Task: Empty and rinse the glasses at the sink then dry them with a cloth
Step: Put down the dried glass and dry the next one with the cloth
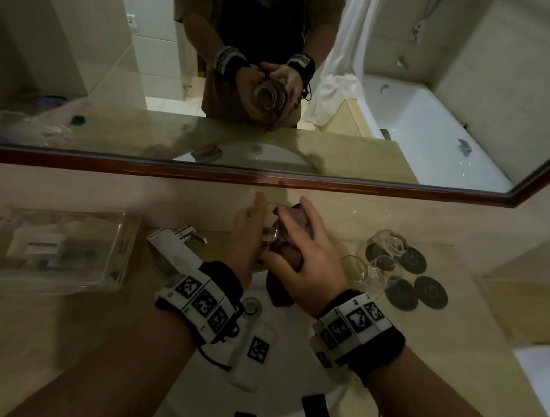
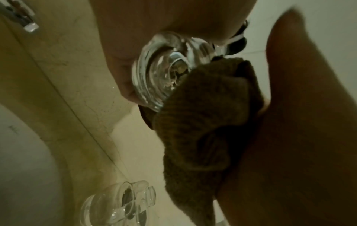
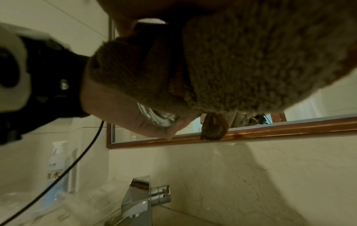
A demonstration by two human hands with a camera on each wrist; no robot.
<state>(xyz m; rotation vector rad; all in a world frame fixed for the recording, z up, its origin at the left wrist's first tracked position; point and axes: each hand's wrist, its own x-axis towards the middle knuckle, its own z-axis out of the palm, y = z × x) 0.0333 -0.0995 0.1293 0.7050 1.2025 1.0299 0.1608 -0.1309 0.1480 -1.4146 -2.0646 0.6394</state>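
My left hand (image 1: 247,236) grips a clear glass (image 1: 271,233) above the white sink (image 1: 281,395), its thick base (image 2: 152,75) facing the left wrist camera. A dark brown cloth (image 1: 288,243) is pressed against the glass by my right hand (image 1: 299,255), whose fingers curl round the cloth. The cloth (image 2: 203,122) covers one side of the glass and hangs down below it. In the right wrist view the cloth (image 3: 241,61) fills the top, with the glass (image 3: 160,116) showing in the left palm. How far the cloth goes into the glass is hidden.
Several clear glasses (image 1: 384,253) stand on dark round coasters (image 1: 431,292) on the counter right of the sink. The chrome tap (image 1: 175,242) is just left of my hands. A clear plastic tray (image 1: 58,253) sits at the left. A mirror (image 1: 281,73) runs along the wall behind.
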